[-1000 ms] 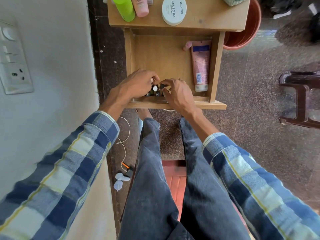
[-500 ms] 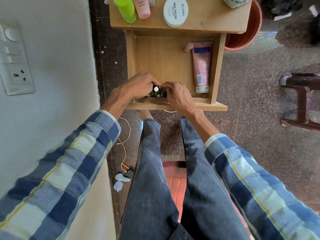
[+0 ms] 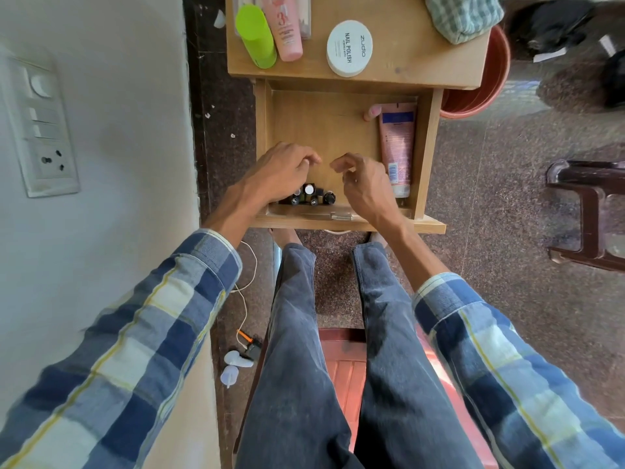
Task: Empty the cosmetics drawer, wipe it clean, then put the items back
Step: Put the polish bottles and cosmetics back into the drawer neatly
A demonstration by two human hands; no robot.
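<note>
The wooden drawer is pulled out under a small table. Several small dark nail polish bottles stand in a cluster at its front wall. A pink tube with a blue label lies along the right wall. My left hand hovers above the bottles' left side, fingers loosely curled and holding nothing. My right hand hovers to their right, its fingers also relaxed and empty. On the tabletop lie a green bottle, a pink bottle, a white nail polish remover jar and a checked cloth.
A white wall with a switchboard runs along the left. A red-brown tub stands right of the table, and a dark plastic stool farther right. A white cable and charger lie on the floor by my legs.
Both hands have let go of the nail polish bottles and lifted up and away from them; the bottles now stand uncovered at the drawer's front.
</note>
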